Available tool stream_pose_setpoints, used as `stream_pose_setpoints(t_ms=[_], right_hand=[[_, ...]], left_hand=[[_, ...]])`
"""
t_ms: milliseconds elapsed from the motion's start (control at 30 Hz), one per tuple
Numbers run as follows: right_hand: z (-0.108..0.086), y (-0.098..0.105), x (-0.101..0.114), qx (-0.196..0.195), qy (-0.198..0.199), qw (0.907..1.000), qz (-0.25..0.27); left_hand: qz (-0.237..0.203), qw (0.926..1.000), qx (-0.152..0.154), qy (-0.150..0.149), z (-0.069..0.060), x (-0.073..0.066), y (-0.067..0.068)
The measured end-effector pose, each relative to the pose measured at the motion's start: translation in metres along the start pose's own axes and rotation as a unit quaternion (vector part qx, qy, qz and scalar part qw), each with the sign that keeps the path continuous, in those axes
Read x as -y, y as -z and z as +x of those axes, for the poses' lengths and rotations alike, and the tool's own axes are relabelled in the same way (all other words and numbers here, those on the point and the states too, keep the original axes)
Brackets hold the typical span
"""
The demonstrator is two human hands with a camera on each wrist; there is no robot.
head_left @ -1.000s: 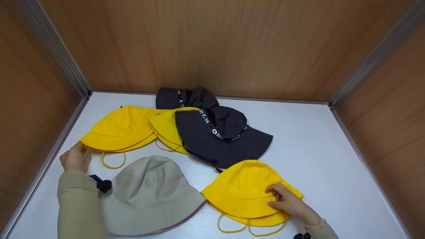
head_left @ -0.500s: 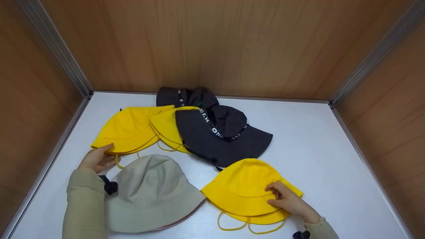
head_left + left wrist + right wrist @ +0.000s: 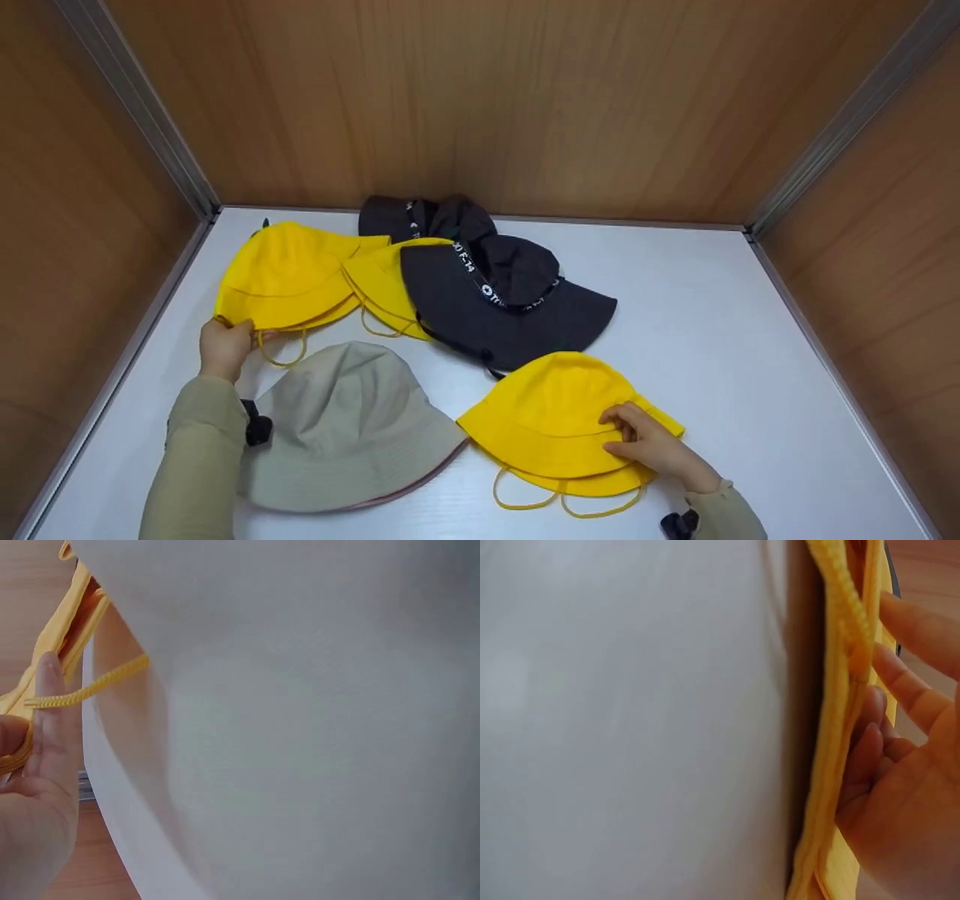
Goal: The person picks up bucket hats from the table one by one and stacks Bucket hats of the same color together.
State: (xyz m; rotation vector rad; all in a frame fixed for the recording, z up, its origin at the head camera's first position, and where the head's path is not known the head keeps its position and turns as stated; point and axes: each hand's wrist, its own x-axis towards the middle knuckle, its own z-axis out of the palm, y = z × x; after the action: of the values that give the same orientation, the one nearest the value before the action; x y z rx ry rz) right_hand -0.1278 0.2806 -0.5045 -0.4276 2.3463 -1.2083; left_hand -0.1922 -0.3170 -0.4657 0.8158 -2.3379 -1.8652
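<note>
My left hand (image 3: 225, 346) pinches the near-left brim of a yellow bucket hat (image 3: 292, 274); in the left wrist view, the hat's cord (image 3: 112, 681) crosses in front of the fingers (image 3: 49, 701). Resting on the front of a second yellow hat (image 3: 547, 420) at lower right is my right hand (image 3: 649, 446). Its fingers are loosely bent and touch the cloth, with thumb and forefinger apart. Between the two hands lies a grey-beige bucket hat (image 3: 352, 442).
A third yellow hat (image 3: 382, 281) lies partly under a dark wide-brimmed hat (image 3: 517, 322) with a lettered band. Another dark hat (image 3: 386, 217) sits behind them by the back wooden panel (image 3: 480, 97). All lie on a white table (image 3: 697, 337) with wooden side panels.
My left hand has moved right, regripping the brim, and the left yellow hat has shifted right, its crown now raised slightly. My right hand stays on its hat.
</note>
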Motion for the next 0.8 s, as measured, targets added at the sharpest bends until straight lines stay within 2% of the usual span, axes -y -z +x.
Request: stream_pose_setpoints(t_ms=[67,167,333,433,500,567,667,800], right_hand=[[-0.001,0.001,0.0,-0.003,-0.002,1.0,-0.004],[-0.001,0.001,-0.001,-0.009,-0.006,0.9999,-0.009],[0.0,-0.001,-0.004,-0.008,0.003,0.9999,-0.011],[0.001,0.0,-0.003,-0.003,0.002,0.9999,-0.012],[0.001,0.002,-0.002,-0.001,-0.009,1.0,-0.003],[0.001,0.005,0.0,0.003,-0.022,0.9996,0.016],[0.003,0.011,0.003,0.009,-0.04,0.9979,0.051],[0.007,0.017,0.007,0.016,-0.05,0.9955,0.078]], left_hand=[[0.011,0.9992,-0.022,-0.03,-0.003,-0.003,0.001],[0.002,0.9968,-0.053,-0.06,-0.009,-0.009,0.005],[-0.036,0.9884,-0.108,-0.1,-0.022,-0.025,0.015],[-0.101,0.984,-0.107,-0.101,-0.032,-0.036,0.021],[-0.15,0.9793,-0.095,-0.098,-0.04,-0.043,0.022],[-0.18,0.9747,-0.081,-0.105,-0.047,-0.05,0.019],[-0.184,0.9708,-0.069,-0.138,-0.059,-0.062,0.011],[-0.204,0.957,-0.051,-0.199,-0.075,-0.076,-0.003]])
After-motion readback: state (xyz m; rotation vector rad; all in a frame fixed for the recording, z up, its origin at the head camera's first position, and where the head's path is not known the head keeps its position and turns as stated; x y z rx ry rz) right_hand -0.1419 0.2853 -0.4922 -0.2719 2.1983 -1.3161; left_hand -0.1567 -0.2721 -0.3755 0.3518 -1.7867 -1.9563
